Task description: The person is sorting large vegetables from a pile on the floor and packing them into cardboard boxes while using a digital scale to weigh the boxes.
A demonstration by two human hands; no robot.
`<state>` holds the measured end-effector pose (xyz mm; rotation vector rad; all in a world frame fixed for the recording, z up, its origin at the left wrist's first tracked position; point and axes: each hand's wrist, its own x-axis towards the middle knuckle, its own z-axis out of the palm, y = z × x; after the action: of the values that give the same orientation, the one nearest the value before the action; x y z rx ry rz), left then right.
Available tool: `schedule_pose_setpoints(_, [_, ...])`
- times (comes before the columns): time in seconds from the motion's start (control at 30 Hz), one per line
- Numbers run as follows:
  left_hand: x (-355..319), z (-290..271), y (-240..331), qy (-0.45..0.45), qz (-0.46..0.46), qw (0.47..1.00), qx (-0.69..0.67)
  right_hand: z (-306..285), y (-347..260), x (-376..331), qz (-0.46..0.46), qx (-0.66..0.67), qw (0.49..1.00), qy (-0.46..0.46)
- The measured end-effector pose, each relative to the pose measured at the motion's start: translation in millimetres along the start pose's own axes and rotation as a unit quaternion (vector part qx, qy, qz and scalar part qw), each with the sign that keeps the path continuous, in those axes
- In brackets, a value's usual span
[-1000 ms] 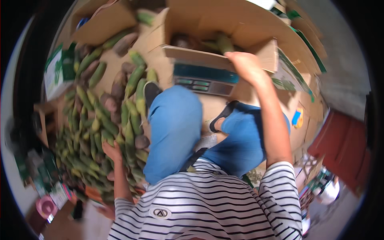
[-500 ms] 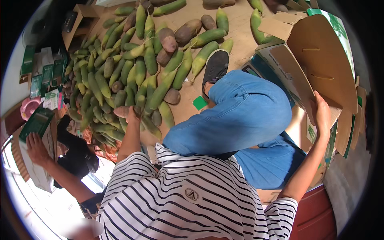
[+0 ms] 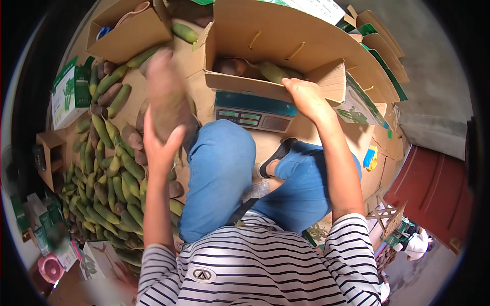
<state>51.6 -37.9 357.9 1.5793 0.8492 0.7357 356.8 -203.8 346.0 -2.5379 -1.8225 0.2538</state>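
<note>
My left hand (image 3: 162,145) is wrapped round a large soil-browned radish (image 3: 166,97), blurred by motion and raised above the pile near my knee. To its right, an open cardboard box (image 3: 250,84) sits on a scale (image 3: 255,113) with a lit green display. My right hand (image 3: 306,97) grips the box's near wall close to its right corner. Inside the box lie a green radish (image 3: 271,72) and a brown-skinned one (image 3: 229,66). Many green radishes (image 3: 104,209) are heaped on the floor to my left.
Another open carton (image 3: 130,35) stands at the far left, with a green-and-white box (image 3: 71,97) nearer. Flattened cartons (image 3: 380,43) lean beyond the weighed box. A blue and yellow object (image 3: 370,158) lies at right, near a red panel (image 3: 431,191). Another person (image 3: 418,245) is visible at lower right.
My view has turned toward the box. My left hand has lifted the radish from the pile and brought it closer to the box. My right hand still holds the box's edge.
</note>
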Motion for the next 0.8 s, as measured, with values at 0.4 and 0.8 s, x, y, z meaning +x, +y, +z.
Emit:
schedule_pose_setpoints(0.4, [71.2,38.5,0.8,-0.051,0.198,0.952,0.226,-3.3,0.5,1.0,0.003,0.019,0.999,-0.047])
schedule_pose_setpoints(0.8, [-191.5,-200.9,-214.3,0.067,-0.276,0.752,0.595,-8.4,5.8,6.2,-0.009,0.006,0.999,-0.051])
